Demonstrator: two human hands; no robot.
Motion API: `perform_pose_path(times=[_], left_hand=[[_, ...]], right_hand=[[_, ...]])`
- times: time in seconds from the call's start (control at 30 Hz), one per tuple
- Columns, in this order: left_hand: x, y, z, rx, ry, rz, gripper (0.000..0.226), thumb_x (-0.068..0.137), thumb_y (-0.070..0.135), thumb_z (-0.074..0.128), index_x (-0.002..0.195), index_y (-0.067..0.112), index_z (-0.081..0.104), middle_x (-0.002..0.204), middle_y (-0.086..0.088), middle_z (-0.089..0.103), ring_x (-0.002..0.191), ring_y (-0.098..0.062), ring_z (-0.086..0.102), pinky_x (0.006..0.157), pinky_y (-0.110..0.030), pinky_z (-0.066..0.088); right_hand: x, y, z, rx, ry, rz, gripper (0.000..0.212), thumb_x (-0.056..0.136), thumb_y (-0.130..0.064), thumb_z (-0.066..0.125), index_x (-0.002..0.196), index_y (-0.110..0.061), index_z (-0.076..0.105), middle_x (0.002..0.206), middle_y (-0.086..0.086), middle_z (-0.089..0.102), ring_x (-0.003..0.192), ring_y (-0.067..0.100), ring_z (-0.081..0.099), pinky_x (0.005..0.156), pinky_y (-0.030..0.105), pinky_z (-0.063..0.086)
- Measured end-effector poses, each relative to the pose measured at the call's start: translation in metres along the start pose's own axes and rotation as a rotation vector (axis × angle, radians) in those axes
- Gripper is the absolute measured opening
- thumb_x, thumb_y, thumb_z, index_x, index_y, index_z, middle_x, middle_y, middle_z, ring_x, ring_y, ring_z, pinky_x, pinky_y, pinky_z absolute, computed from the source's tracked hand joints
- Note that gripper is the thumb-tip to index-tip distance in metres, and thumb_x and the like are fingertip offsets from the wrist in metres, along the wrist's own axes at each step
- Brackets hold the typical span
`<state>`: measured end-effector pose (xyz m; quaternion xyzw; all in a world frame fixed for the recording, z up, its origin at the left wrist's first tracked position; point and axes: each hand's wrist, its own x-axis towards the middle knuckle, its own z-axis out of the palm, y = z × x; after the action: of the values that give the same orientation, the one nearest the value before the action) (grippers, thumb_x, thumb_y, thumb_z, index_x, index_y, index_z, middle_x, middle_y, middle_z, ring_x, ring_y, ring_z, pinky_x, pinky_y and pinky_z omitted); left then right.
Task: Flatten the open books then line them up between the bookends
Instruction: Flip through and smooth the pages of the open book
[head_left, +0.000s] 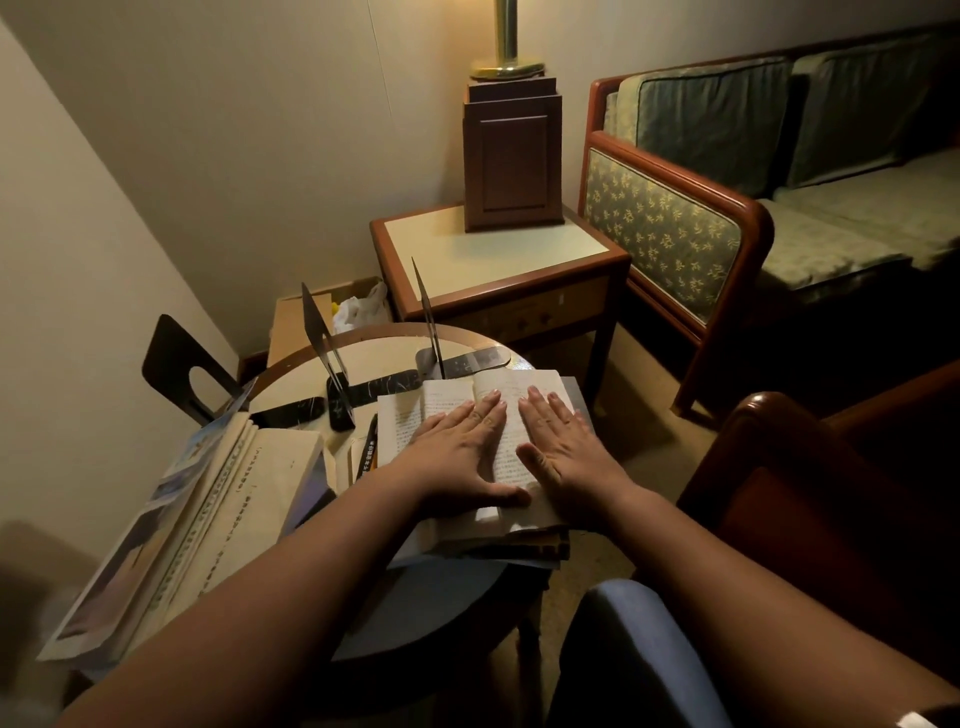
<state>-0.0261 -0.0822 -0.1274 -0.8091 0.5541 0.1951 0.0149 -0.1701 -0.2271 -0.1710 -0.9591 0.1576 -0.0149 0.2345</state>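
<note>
Item 1: small open book (405, 426), 3 o'clock on the round table (441, 613), atop a stack. My left hand (457, 447) and right hand (558, 447) lie flat on its pages, fingers straight, pressing, gripping nothing.
Item 2: large open book (280, 467), 9 o'clock, untouched.
Item 3: bookends (322, 338), 12 o'clock, nothing between them.
My judgement: flattening barely begun; lining-up all outstanding.

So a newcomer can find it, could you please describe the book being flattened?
Find the round table. On its right side, the small open book has the left hand and right hand pressed flat on its pages; the larger open book beside it has none.
</note>
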Motion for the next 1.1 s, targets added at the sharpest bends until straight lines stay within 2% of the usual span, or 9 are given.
perform_pose_path(times=[0.23,0.4,0.53,0.63,0.73,0.83,0.9,1.0,1.1], left_hand=[[-0.006,-0.008,-0.013,0.026,-0.079,0.019,0.128,0.051,0.098,0.039,0.153,0.039,-0.014,0.158,0.021,-0.022,0.15,-0.014,-0.01,0.119,-0.042,-0.002],[-0.02,-0.008,-0.017,-0.003,-0.012,0.042,0.133,0.044,0.102,0.034,0.154,0.041,-0.006,0.161,0.019,-0.018,0.151,-0.015,-0.006,0.12,-0.044,0.002],[-0.04,-0.016,0.003,-0.011,0.226,-0.008,0.113,0.064,0.094,0.034,0.154,0.041,-0.008,0.16,0.009,-0.026,0.147,-0.014,-0.02,0.12,-0.042,-0.004],[-0.045,-0.026,0.02,-0.036,0.258,-0.172,0.109,0.073,0.09,0.029,0.154,0.031,-0.015,0.159,0.0,-0.03,0.147,-0.02,-0.023,0.119,-0.047,-0.005],[-0.048,-0.025,0.023,-0.136,0.295,-0.236,0.096,0.089,0.072,0.039,0.157,0.019,-0.002,0.165,-0.006,-0.005,0.152,-0.025,0.001,0.122,-0.053,0.007],[-0.055,-0.025,0.018,-0.188,0.392,-0.211,0.089,0.089,0.073,0.028,0.155,0.016,0.017,0.161,-0.007,0.024,0.148,-0.026,0.023,0.117,-0.058,0.023],[-0.061,-0.025,0.016,-0.187,0.447,-0.177,0.085,0.09,0.071,0.023,0.153,0.014,0.026,0.157,-0.008,0.035,0.145,-0.026,0.032,0.115,-0.055,0.03],[-0.071,-0.021,0.013,-0.263,0.566,-0.121,0.055,0.099,0.036,0.045,0.148,0.012,0.039,0.149,-0.008,0.046,0.138,-0.023,0.041,0.112,-0.032,0.031],[-0.075,-0.024,0.007,-0.363,0.613,-0.106,0.053,0.092,0.008,0.057,0.144,0.018,0.047,0.141,-0.006,0.053,0.132,-0.019,0.046,0.1,-0.019,0.035]], right_hand=[[-0.069,-0.018,0.02,-0.069,-0.05,-0.041,0.092,0.074,-0.083,-0.018,0.151,-0.032,-0.023,0.151,-0.014,-0.041,0.138,0.002,-0.039,0.116,0.029,-0.02],[-0.08,-0.023,0.021,-0.052,-0.061,-0.059,0.096,0.073,-0.084,-0.018,0.152,-0.03,-0.02,0.155,-0.011,-0.036,0.14,0.004,-0.038,0.116,0.029,-0.02],[-0.077,-0.02,0.023,-0.038,-0.053,-0.065,0.094,0.073,-0.084,-0.018,0.15,-0.032,-0.022,0.157,-0.01,-0.033,0.141,0.004,-0.036,0.121,0.033,-0.015],[-0.075,-0.02,0.025,-0.005,-0.036,-0.062,0.091,0.074,-0.085,-0.015,0.15,-0.035,-0.021,0.158,-0.012,-0.031,0.141,0.001,-0.035,0.121,0.032,-0.014],[-0.074,-0.023,0.025,-0.008,-0.032,-0.047,0.082,0.084,-0.08,-0.002,0.151,-0.036,-0.021,0.156,-0.015,-0.032,0.14,0.0,-0.035,0.119,0.031,-0.016],[-0.074,-0.024,0.025,-0.035,-0.037,-0.025,0.076,0.092,-0.07,0.011,0.152,-0.034,-0.019,0.156,-0.015,-0.032,0.142,0.003,-0.033,0.119,0.03,-0.016],[-0.073,-0.023,0.025,-0.044,-0.038,-0.023,0.077,0.091,-0.072,0.009,0.151,-0.034,-0.02,0.156,-0.015,-0.031,0.142,0.004,-0.033,0.121,0.032,-0.014],[-0.073,-0.021,0.026,-0.021,-0.03,-0.032,0.086,0.083,-0.081,0.0,0.152,-0.034,-0.019,0.156,-0.014,-0.03,0.143,0.004,-0.032,0.12,0.032,-0.014],[-0.073,-0.019,0.026,-0.01,-0.026,-0.035,0.089,0.079,-0.084,-0.004,0.151,-0.034,-0.019,0.156,-0.014,-0.03,0.143,0.004,-0.031,0.121,0.033,-0.013]])
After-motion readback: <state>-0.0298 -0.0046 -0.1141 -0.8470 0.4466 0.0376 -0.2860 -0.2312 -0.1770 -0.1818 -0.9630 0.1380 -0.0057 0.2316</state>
